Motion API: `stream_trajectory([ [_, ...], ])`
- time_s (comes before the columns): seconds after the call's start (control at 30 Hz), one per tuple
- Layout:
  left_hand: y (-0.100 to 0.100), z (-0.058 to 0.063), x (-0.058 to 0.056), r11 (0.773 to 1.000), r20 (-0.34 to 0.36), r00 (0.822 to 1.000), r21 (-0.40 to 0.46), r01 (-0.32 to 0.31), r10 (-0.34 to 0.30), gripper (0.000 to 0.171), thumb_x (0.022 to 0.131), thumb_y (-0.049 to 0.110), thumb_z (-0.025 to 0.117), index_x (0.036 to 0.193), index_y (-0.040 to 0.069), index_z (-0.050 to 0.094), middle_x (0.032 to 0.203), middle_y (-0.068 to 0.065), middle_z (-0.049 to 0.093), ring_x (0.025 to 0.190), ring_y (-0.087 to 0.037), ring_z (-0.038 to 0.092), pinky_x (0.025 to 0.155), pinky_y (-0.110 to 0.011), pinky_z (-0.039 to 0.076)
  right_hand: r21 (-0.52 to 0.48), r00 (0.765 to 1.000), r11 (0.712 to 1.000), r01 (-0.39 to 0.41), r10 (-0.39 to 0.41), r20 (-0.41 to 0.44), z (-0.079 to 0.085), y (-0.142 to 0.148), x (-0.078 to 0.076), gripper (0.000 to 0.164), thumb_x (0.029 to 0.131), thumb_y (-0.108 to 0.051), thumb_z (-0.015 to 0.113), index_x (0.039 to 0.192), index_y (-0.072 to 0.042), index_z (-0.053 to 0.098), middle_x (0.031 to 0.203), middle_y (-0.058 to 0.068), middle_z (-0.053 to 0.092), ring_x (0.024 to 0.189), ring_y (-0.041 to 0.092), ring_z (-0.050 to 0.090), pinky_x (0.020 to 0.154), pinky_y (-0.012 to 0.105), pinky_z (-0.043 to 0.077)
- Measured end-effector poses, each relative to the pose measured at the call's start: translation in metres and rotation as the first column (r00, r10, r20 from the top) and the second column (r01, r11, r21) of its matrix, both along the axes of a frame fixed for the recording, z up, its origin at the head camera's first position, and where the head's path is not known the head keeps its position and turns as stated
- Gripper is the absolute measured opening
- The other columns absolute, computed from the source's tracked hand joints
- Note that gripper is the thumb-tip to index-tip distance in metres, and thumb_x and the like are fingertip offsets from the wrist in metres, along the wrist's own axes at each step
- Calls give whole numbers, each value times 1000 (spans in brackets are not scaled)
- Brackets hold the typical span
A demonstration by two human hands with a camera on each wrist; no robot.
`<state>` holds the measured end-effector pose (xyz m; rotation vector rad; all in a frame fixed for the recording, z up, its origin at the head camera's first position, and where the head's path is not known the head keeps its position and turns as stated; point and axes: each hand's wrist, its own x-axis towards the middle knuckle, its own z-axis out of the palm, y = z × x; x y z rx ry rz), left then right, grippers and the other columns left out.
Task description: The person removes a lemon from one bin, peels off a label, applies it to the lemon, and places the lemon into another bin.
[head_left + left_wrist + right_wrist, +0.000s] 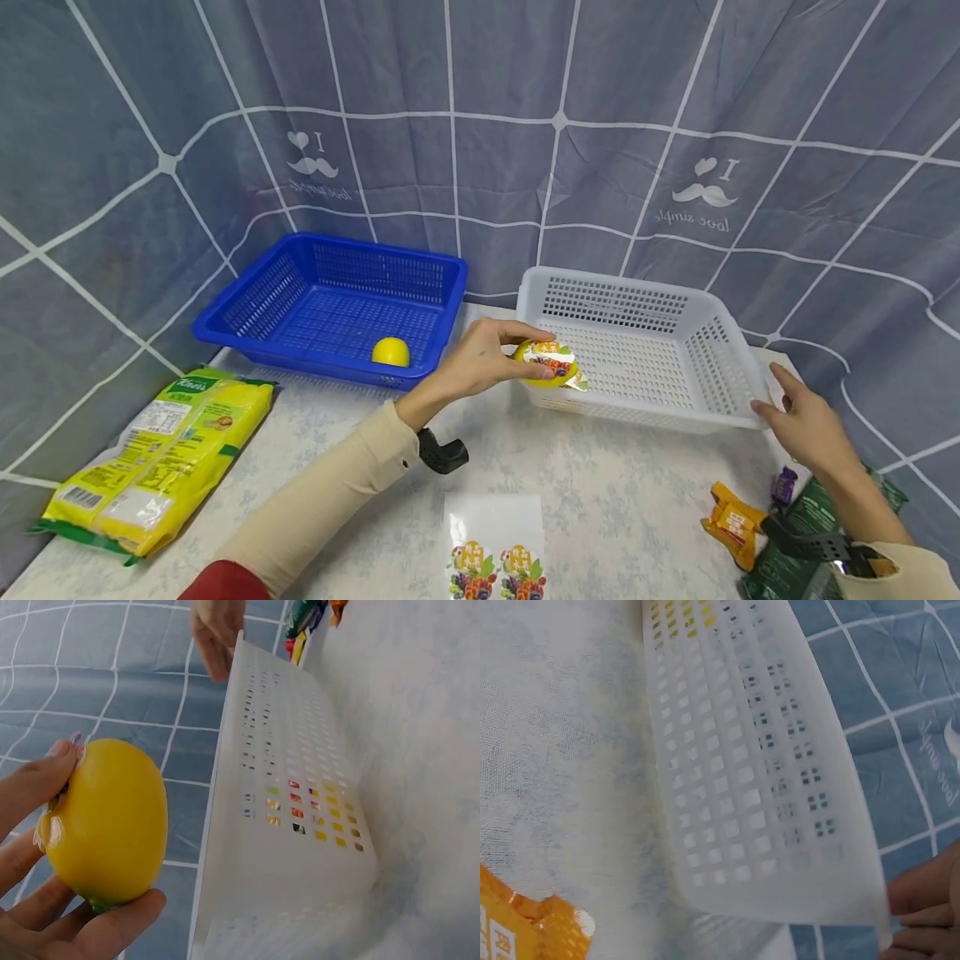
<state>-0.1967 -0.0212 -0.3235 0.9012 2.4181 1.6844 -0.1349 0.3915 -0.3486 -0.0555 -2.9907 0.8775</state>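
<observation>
My left hand (487, 358) holds a yellow lemon (109, 821) between thumb and fingers, over the near left corner of the white basket (637, 412). A shiny sticker (551, 358) printed with fruit covers part of the lemon, facing up. At the basket's right end, my right hand (810, 421) grips the rim, with the thumb on the near corner and the fingers outside. Patches of yellow and red show through the holes of the basket's near wall in the left wrist view.
A blue basket (330, 360) at left contains a yellow fruit (391, 352). Before it lies a yellow-green bag (161, 458). A sticker sheet (493, 525) sits at the front. Right of it are an orange packet (735, 525), a small purple wrapper (784, 485) and a dark green bag (783, 554).
</observation>
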Motion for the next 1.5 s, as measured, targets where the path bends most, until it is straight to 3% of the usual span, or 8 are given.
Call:
stream_trajectory([
  [0.17,24,0,-20,1000,34,999,-16,-18,18,41,76,19,87,115,11,74,114,1,71,104,-13,64,83,-24,51,-159,989,986,-42,64,134,-7,10,0,66,108,-25,31,151,4,-10,151,41,-2,134,64,9,101,75,19],
  [0.5,68,-24,-59,970,-34,999,-238,-43,35,44,84,25,81,121,8,66,120,-2,66,107,-15,59,90,-24,48,-159,991,986,-41,60,117,-12,7,-1,65,107,-24,32,151,4,-6,151,40,1,134,63,13,101,74,20],
  [0.67,80,-30,-64,891,-93,995,-448,-76,38,46,87,27,77,127,8,62,126,-3,64,114,-17,57,94,-28,48,-173,992,984,-42,62,111,-13,5,-1,65,108,-25,32,151,4,-6,152,39,-1,135,62,12,101,73,22],
  [0.9,88,-30,-67,775,-158,987,-617,-132,42,42,88,26,76,124,10,62,116,-2,66,87,-11,58,74,-29,51,-164,993,986,-37,54,103,-10,3,-2,65,108,-26,32,151,4,-6,152,39,1,134,62,15,101,73,23],
  [1.03,92,-30,-69,695,-174,984,-704,-148,33,27,90,24,74,112,12,64,101,1,66,79,-11,55,67,-29,48,-157,993,987,-34,51,105,-10,3,-2,65,108,-26,33,152,3,-5,153,37,0,135,61,11,102,73,21],
  [1.17,96,-32,-73,649,-163,986,-747,-141,26,16,91,25,73,94,14,62,81,5,54,69,-11,47,60,-27,40,-158,994,987,-34,50,97,-11,4,-1,65,107,-25,33,152,4,-4,154,37,0,136,60,11,102,72,22],
  [1.33,98,-35,-74,631,-152,988,-765,-126,13,15,93,28,70,92,14,63,76,3,51,64,-11,44,56,-27,35,-148,996,988,-35,47,80,-12,5,-1,65,107,-25,34,152,4,-2,153,37,3,136,60,12,101,72,23],
  [1.5,97,-34,-72,664,-145,989,-739,-114,9,28,97,27,65,121,14,66,107,0,67,75,-11,55,61,-28,43,-141,997,989,-34,44,66,-12,6,-1,64,107,-24,34,152,5,-1,152,38,5,136,60,14,100,72,25],
])
